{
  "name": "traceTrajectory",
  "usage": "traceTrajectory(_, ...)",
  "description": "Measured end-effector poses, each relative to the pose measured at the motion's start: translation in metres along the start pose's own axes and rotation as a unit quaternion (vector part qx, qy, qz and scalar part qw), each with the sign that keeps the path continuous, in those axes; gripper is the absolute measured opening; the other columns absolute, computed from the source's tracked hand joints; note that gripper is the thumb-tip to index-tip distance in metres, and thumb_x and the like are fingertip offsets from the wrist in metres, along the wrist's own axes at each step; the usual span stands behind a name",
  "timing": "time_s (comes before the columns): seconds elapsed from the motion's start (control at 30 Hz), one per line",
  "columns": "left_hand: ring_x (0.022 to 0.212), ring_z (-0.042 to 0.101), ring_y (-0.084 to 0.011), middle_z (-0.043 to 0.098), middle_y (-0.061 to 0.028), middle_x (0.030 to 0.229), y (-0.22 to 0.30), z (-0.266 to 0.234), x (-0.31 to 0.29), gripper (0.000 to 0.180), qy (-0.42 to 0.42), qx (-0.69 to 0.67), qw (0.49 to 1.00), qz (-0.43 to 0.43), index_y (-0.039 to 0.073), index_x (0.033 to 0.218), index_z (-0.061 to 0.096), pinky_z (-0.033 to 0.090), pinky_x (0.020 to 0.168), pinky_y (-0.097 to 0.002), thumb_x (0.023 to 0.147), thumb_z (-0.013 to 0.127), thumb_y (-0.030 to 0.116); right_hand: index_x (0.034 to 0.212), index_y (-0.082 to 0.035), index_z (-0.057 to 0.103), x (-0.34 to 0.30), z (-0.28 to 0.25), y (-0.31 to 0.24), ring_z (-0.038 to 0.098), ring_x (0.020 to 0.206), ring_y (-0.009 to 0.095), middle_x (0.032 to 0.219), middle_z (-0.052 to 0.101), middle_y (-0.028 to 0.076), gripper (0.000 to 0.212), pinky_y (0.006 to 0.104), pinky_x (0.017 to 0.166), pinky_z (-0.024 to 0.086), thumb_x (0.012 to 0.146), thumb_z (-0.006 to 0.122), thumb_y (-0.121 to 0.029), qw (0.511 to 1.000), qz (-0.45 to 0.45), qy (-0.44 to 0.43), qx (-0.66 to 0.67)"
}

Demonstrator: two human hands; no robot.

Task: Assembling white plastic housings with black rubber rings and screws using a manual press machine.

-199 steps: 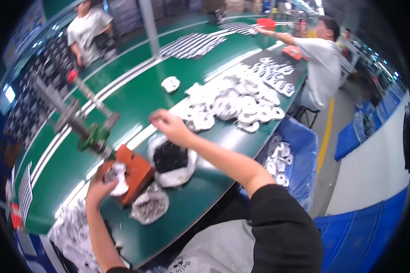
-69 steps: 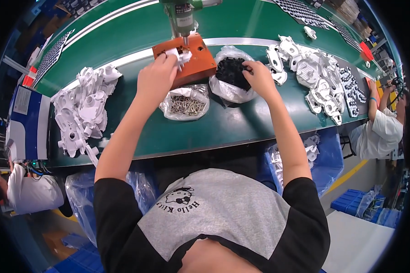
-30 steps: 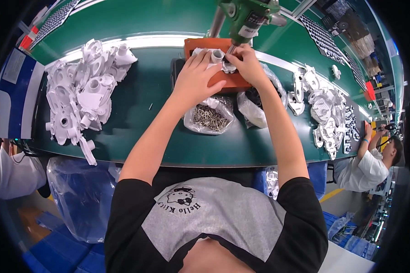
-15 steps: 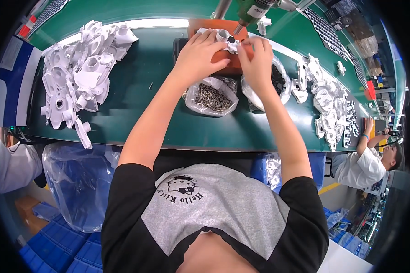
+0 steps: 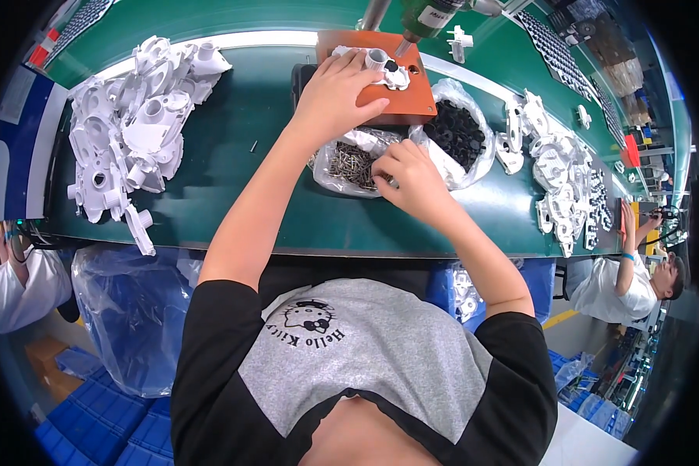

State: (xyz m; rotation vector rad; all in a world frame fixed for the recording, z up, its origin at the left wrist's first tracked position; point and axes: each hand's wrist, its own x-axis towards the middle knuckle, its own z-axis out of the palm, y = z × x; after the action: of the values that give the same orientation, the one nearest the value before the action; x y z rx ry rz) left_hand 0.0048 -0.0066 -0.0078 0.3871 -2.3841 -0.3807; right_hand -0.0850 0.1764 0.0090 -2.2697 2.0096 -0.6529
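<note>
My left hand (image 5: 335,97) lies over a white plastic part (image 5: 397,78) on an orange block fixture (image 5: 400,106). Its fingers stretch across the part's left side and its thumb stands apart. A short white tube and a small black piece show on the part. My right hand (image 5: 413,180) is at the clear plastic bag of metal screws (image 5: 351,163), with fingers curled together and tips at the screws. What they pinch, if anything, is hidden. Above the fixture hangs the green power screwdriver (image 5: 425,22), its tip near the white part.
A pile of white plastic housings (image 5: 157,116) lies at left, more white parts (image 5: 555,167) at right. Beside the screws sits a bag of black parts (image 5: 460,132). A loose screw (image 5: 253,146) lies on the green table (image 5: 233,179). A co-worker (image 5: 625,276) is at far right.
My right hand has come away from the white part and moved down to the screw bag, uncovering the black parts. My left hand has stayed on the white part.
</note>
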Motion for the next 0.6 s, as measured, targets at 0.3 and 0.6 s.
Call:
traceTrajectory(0.3,0.126,0.040,-0.0305,0.049,-0.0188,0.131,0.001,-0.001,0.001,0.041,-0.004,-0.002,1.000,-0.004,0.012,0.110,0.062,0.028,0.107,-0.0422,0.079,0.062,0.038,0.096,0.003,0.055,0.034,-0.042,0.036,0.059,0.068,0.010,0.081,0.064,0.009,0.011,0.0208,0.060,0.046,0.089,0.056,-0.004,0.875,0.227,0.048,0.426)
traceTrajectory(0.6,0.128,0.038,-0.0307,0.047,-0.0155,0.132,0.003,0.002,-0.001,0.039,-0.015,-0.009,1.000,-0.011,0.011,0.109,0.060,0.028,0.107,-0.0433,0.080,0.063,0.036,0.100,0.003,0.064,0.086,-0.026,0.093,0.058,0.073,0.007,0.085,0.065,0.005,0.020,0.0202,0.067,0.046,0.084,0.061,-0.009,0.918,0.226,0.170,0.278)
